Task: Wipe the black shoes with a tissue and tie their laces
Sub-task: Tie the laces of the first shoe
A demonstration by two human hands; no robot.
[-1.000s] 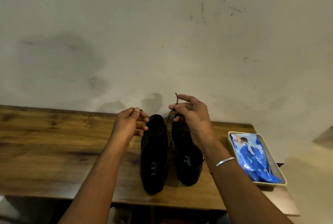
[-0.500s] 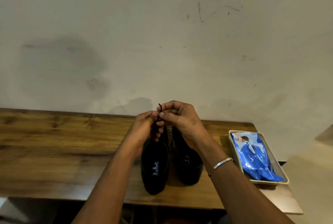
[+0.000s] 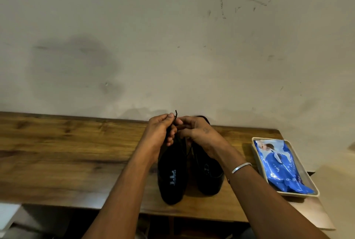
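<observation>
Pinching a thin black lace between them, the left hand and right hand work the tying step above the 2 black leather shoes standing toward the wooden counter's right end, and the next move likely needs a loop pulled snug.

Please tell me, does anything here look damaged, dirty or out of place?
Only the wall: a large dark stain at left and scratch marks at upper right. The shoes and tray sit tidily on the table.
</observation>
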